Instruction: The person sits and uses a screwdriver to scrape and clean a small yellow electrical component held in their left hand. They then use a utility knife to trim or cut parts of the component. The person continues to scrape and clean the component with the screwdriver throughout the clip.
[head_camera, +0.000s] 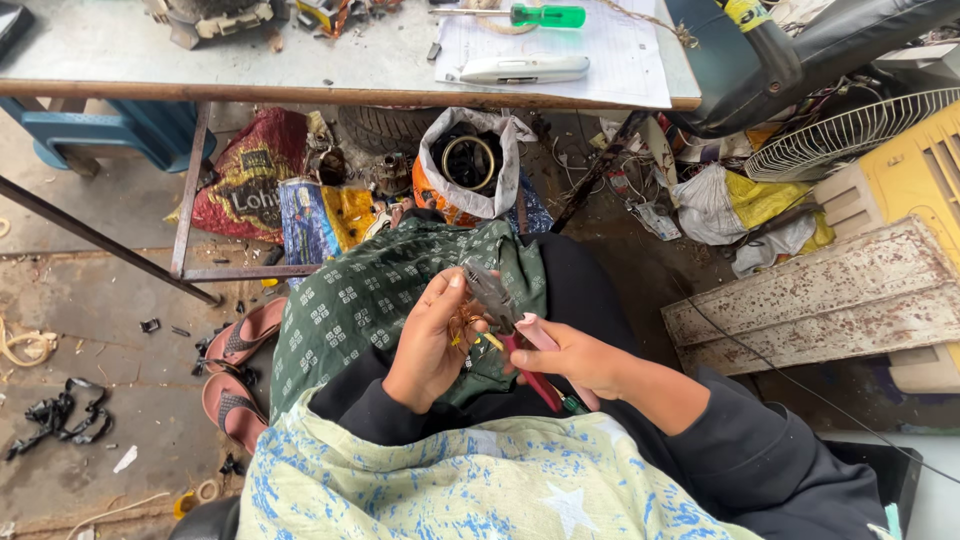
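Observation:
My left hand (432, 340) is closed around a small bundle of thin copper wire (466, 322) over my lap. My right hand (580, 358) grips pliers (505, 315) with red handles; their grey jaws point up and left, at the wire bundle beside my left thumb. Both hands hover above green patterned cloth (365, 295) covering my knees.
A metal table (300, 75) stands ahead, holding a green-handled screwdriver (545, 15), a white utility knife (525, 68) and a paper sheet. Under it lie bags, a white sack with coils (468, 160) and scrap. Pink sandals (240, 345) lie left; a fan grille (850, 130) and rusty panel stand right.

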